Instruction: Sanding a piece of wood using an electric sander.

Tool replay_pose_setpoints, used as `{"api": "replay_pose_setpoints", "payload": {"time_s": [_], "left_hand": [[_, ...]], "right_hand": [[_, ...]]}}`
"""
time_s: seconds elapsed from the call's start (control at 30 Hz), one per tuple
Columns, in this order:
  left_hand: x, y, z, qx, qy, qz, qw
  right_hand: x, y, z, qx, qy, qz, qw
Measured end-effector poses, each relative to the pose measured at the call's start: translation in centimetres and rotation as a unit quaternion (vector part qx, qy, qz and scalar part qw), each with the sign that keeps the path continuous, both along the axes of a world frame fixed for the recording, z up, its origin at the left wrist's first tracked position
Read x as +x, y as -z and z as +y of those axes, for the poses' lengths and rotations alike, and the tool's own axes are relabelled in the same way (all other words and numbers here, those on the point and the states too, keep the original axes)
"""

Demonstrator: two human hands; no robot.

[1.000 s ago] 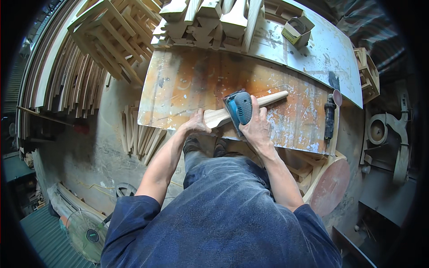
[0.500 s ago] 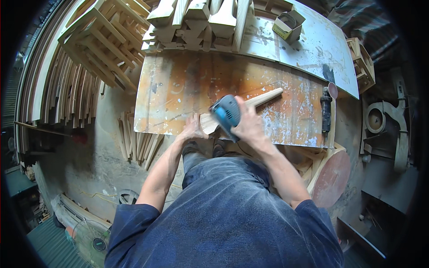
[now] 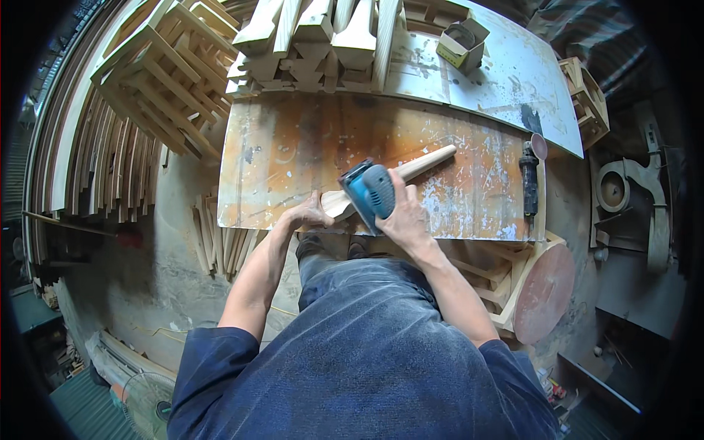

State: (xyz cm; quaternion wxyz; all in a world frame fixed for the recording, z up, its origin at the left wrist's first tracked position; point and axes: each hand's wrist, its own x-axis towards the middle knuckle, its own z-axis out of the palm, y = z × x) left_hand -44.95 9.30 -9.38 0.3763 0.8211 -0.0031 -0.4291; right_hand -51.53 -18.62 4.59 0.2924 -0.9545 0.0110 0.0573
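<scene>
A tapered wooden furniture leg (image 3: 427,160) lies slantwise on the paint-spotted workbench (image 3: 293,139), its wide end toward me and its narrow end pointing to the far right. My left hand (image 3: 311,211) grips that wide end near the bench's front edge. In my right hand (image 3: 405,218) is a blue and grey electric sander (image 3: 375,192), held over the leg near its wide end. The sander is tilted, and its body covers part of the leg. Whether its pad touches the wood I cannot tell.
Shaped wooden legs (image 3: 315,29) are stacked at the bench's far side. A small open box (image 3: 462,50) sits on a white board (image 3: 506,81). A black tool (image 3: 529,180) lies at the right edge. Wooden frames (image 3: 158,73) and planks (image 3: 110,154) stand at the left.
The sander has turned and tilted in my right hand, so more of its blue side shows. My left hand keeps its hold on the leg's wide end. The whole view has shifted slightly.
</scene>
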Motion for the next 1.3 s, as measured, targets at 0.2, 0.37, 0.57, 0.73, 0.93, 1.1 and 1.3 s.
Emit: {"api": "replay_pose_setpoints", "payload": {"time_s": [0.2, 0.37, 0.57, 0.73, 0.93, 1.1, 1.3], "left_hand": [[0.9, -1.1, 0.1, 0.024, 0.056, 0.029, 0.998], [0.3, -1.7, -0.7, 0.147, 0.098, -0.024, 0.984], [-0.9, -2.3, 0.4, 0.059, 0.059, -0.129, 0.988], [-1.6, -3.4, -0.9, 0.06, 0.107, -0.216, 0.969], [-1.9, -0.9, -1.6, 0.082, 0.034, -0.355, 0.931], [-3.4, -1.8, -1.9, 0.103, 0.052, -0.323, 0.939], [-4.1, -1.6, -1.9, 0.11, 0.04, -0.338, 0.934]], "right_hand": [[2.5, -0.1, -4.7, -0.018, 0.084, -0.011, 0.996], [4.5, 1.5, -9.5, 0.036, 0.13, -0.046, 0.99], [3.2, -1.0, -7.3, 0.013, 0.096, -0.012, 0.995], [2.7, -0.8, -3.8, 0.017, 0.089, 0.038, 0.995], [2.7, -1.4, 1.1, 0.016, 0.006, 0.012, 1.0], [3.8, -2.0, -1.1, -0.018, -0.003, 0.063, 0.998], [12.2, 0.9, -14.1, -0.111, 0.169, 0.037, 0.979]]}}
